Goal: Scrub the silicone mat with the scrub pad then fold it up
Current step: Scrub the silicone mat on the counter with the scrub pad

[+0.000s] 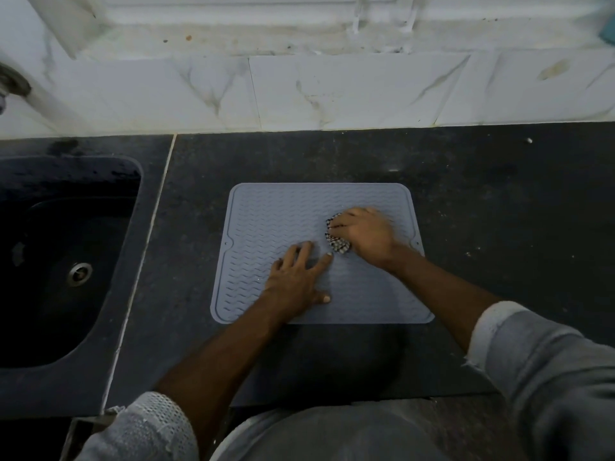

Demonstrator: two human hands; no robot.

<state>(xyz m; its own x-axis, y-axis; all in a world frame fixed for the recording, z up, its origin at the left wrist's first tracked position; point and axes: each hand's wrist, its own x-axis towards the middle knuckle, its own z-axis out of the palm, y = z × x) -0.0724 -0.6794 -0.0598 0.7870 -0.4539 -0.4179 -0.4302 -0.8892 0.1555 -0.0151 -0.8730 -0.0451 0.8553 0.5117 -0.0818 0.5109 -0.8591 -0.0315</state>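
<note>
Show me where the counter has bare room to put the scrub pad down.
Bare counter lies right of the silicone mat, and a strip runs between mat and tiled wall. A narrower strip separates mat from sink. The mat's middle is crowded: left hand flat, right hand gripping the scrub pad.

Silicone mat (266,221) lies flat on the tabletop (482,201), roughly centre, just right of the tabletop seam. Sink (66,254) set into the tabletop at left, drain (79,273) in its bottom. Tiled wall (332,91) behind, ledge (233,38) above it. Left hand (296,281) flat on the mat's near half. Right hand (366,232) on the mat's right half, scrub pad (336,241) under its fingers (342,224), pad on the mat, just beyond the left hand's fingertips.
</note>
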